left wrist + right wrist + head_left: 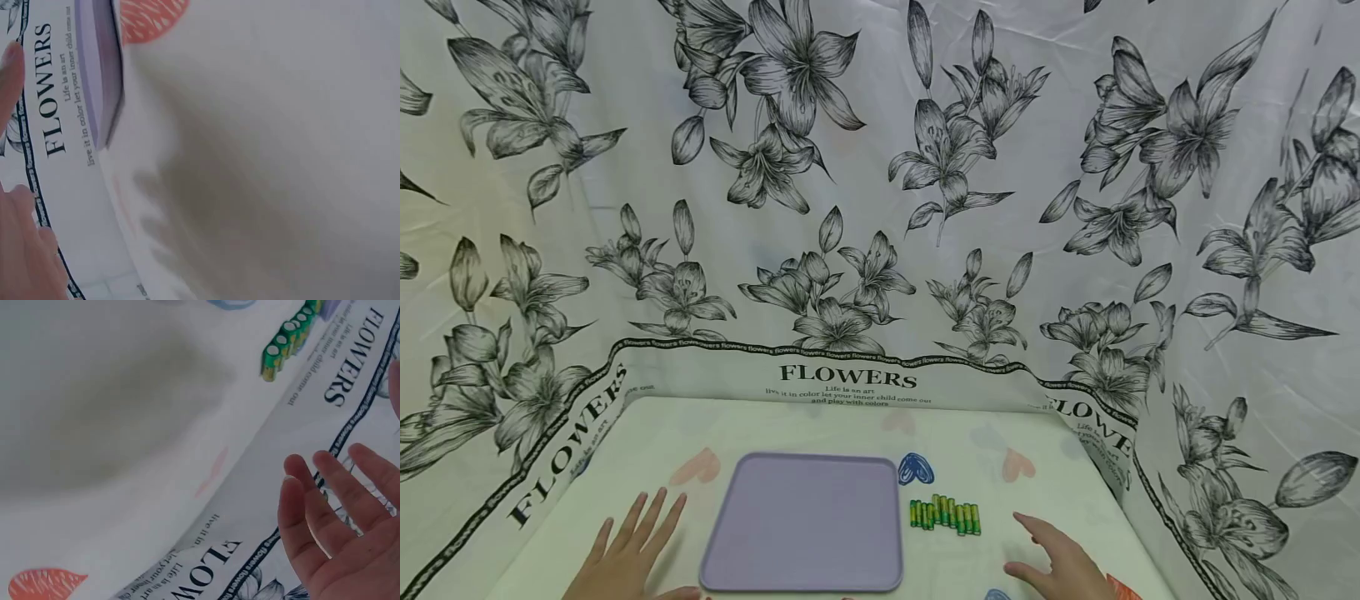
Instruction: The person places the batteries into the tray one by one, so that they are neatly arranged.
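A lilac rectangular tray (802,523) lies on the table, with nothing on it. To its right several green and yellow batteries (945,514) lie side by side in an uneven row; in the right wrist view the batteries (281,347) show their flat silvery ends. My left hand (628,554) is spread out left of the tray, apart from it and holding nothing. On the other side my right hand (1060,562) is held right of the batteries, fingers extended and thumb apart, touching nothing. The right wrist view shows the right hand (350,531) with its palm bare.
A white cloth (955,433) printed with hearts covers the table. Behind and at both sides hangs a white curtain (865,292) with black flower drawings and a lettered border. Along the left wrist view's upper left, the tray's edge (111,69) shows.
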`<state>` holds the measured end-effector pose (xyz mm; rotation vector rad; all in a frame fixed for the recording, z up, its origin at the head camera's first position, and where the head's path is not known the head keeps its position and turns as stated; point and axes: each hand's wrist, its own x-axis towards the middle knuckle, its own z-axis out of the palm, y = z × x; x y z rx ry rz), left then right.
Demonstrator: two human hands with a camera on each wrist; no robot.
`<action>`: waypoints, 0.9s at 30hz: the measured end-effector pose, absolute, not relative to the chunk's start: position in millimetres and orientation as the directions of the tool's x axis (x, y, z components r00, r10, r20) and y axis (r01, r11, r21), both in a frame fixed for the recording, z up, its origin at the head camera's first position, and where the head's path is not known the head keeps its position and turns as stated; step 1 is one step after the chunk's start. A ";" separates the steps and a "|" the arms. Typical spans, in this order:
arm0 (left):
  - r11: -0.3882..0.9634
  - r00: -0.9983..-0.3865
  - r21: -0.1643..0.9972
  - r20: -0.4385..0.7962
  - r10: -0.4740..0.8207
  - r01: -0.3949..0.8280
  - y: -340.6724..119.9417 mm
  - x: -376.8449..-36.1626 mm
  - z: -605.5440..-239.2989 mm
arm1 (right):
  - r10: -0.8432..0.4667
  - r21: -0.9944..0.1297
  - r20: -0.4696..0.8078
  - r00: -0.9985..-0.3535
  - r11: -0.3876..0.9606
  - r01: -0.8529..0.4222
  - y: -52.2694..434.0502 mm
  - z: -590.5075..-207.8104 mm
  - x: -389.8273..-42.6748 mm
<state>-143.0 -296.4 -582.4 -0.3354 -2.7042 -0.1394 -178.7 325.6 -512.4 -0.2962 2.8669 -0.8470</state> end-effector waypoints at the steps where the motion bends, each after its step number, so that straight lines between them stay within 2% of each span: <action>1: 0.964 -0.894 0.058 0.394 0.215 0.258 -293.8 -143.6 -582.0 | -0.228 -0.568 -0.064 -0.972 0.809 -0.152 324.1 -514.8 -180.5; 3: 0.959 -0.905 0.093 0.365 0.217 0.267 -288.3 -144.4 -581.3 | -0.231 -0.611 -0.040 -0.972 0.776 -0.159 320.8 -520.2 -183.6; 7: 0.929 -0.929 0.239 0.308 0.205 0.284 -277.0 -148.1 -581.2 | -0.225 -0.697 -0.013 -0.974 0.701 -0.152 315.0 -529.7 -191.8; 11: 0.878 -0.928 0.352 0.297 0.223 0.324 -268.3 -155.6 -585.0 | -0.169 -0.732 -0.038 -0.985 0.676 -0.087 309.1 -537.2 -201.0; 19: 0.820 -0.913 0.426 0.313 0.262 0.381 -259.7 -166.9 -594.4 | -0.051 -0.737 -0.069 -0.996 0.676 0.017 298.0 -547.5 -217.6; 22: 0.804 -0.907 0.441 0.321 0.273 0.399 -258.4 -167.9 -596.8 | -0.038 -0.746 -0.090 -0.995 0.665 0.042 295.6 -549.4 -222.4; 27: 0.766 -0.926 0.524 0.263 0.271 0.373 -257.0 -170.9 -599.6 | -0.057 -0.746 -0.154 -0.986 0.661 0.078 293.1 -554.4 -230.9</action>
